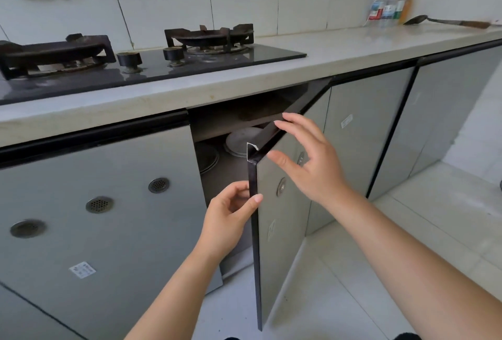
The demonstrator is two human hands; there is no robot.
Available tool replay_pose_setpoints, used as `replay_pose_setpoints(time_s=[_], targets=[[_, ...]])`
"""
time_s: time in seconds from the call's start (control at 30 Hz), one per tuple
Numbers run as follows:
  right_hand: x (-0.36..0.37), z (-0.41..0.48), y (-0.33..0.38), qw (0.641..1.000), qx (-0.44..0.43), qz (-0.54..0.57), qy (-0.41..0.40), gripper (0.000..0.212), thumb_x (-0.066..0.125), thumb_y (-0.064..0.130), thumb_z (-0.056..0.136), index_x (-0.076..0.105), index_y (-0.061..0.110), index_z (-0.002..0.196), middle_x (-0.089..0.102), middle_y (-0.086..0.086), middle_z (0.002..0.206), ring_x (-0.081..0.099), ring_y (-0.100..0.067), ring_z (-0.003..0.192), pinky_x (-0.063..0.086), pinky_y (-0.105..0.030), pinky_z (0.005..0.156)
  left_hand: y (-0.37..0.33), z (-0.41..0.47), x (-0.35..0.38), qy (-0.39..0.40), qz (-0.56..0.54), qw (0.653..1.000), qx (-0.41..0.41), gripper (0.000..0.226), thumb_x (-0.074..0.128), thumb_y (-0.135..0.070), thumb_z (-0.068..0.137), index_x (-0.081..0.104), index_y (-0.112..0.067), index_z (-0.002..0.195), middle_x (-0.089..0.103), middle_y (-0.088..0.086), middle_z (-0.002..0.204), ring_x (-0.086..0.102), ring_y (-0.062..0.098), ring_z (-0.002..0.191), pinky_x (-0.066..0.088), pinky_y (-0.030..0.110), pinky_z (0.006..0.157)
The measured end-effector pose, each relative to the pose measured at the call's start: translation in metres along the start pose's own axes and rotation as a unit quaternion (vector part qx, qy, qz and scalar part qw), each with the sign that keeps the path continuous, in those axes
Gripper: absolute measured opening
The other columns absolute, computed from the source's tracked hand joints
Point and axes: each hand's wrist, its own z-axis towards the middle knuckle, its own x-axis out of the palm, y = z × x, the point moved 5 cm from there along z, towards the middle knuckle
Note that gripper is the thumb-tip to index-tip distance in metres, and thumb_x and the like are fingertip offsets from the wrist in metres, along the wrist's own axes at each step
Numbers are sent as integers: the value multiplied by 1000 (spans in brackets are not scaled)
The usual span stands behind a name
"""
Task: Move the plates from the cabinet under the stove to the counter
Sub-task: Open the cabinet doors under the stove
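Note:
The grey cabinet door (279, 220) under the stove (152, 60) stands partly open, swung out toward me. My left hand (231, 212) grips its dark front edge, thumb on the outside and fingers behind. My right hand (307, 157) hovers spread by the door's top corner, fingertips near the top edge, holding nothing. Inside the dark cabinet, pale plates (241, 140) lean near the top of the gap and a darker dish (207, 157) sits left of them. The beige counter (353, 49) runs to the right of the stove.
Bottles (391, 3) and a long-handled ladle (448, 22) sit at the far right of the counter. A shut grey door with round vents (99, 204) is to the left, more shut doors (364, 133) to the right. Pale floor tiles (339, 285) lie below.

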Motion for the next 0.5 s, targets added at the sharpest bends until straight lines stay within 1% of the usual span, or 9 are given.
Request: replay_pose_setpoints(time_s=[0.07, 0.2, 0.23, 0.3, 0.37, 0.43, 0.5], targets=[[-14, -9, -1, 1000, 1, 20, 8, 47, 61, 46, 81, 59, 22, 122, 49, 4, 134, 44, -2, 123, 37, -20, 102, 0, -7, 12, 1, -7, 1000, 7, 33, 67, -18, 81, 65, -50, 81, 64, -24, 68, 59, -6, 65, 46, 9, 63], [-37, -19, -5, 997, 15, 71, 29, 43, 62, 44, 83, 61, 22, 120, 52, 5, 131, 47, -4, 121, 43, -30, 100, -2, -16, 30, -21, -28, 999, -1, 23, 70, -17, 77, 67, -40, 76, 62, -19, 67, 59, -2, 64, 46, 10, 61], [-42, -21, -6, 995, 21, 93, 31, 44, 61, 44, 83, 61, 21, 121, 52, 4, 130, 48, -6, 122, 44, -31, 100, -4, -19, 34, -20, -31, 999, 0, 22, 70, -15, 78, 67, -37, 75, 63, -17, 68, 60, -1, 64, 46, 11, 60], [-52, -24, -9, 990, 31, 132, 26, 47, 59, 44, 82, 61, 18, 121, 52, 4, 130, 48, -5, 122, 45, -26, 99, -8, -24, 44, -10, -28, 1000, -1, 17, 69, -14, 79, 67, -31, 77, 65, -14, 72, 61, 0, 66, 47, 12, 60], [-61, -26, -12, 986, 41, 163, 21, 49, 60, 44, 80, 60, 17, 121, 52, 5, 130, 47, -2, 121, 44, -21, 98, -12, -28, 55, -4, -21, 1000, -1, 16, 69, -15, 79, 67, -30, 76, 66, -12, 73, 61, 2, 67, 48, 15, 60], [-69, -30, -14, 983, 48, 176, 23, 50, 60, 44, 79, 60, 17, 122, 51, 7, 130, 47, 1, 121, 44, -19, 97, -14, -32, 68, -1, -17, 1000, -2, 13, 71, -20, 75, 66, -33, 75, 67, -11, 73, 61, 5, 70, 50, 19, 63], [-78, -36, -16, 983, 48, 175, 27, 51, 60, 46, 79, 61, 17, 121, 52, 7, 130, 48, 0, 121, 45, -20, 97, -16, -36, 84, 11, -19, 1000, -1, 10, 72, -28, 68, 66, -33, 75, 69, -7, 77, 63, 10, 74, 52, 22, 67]])
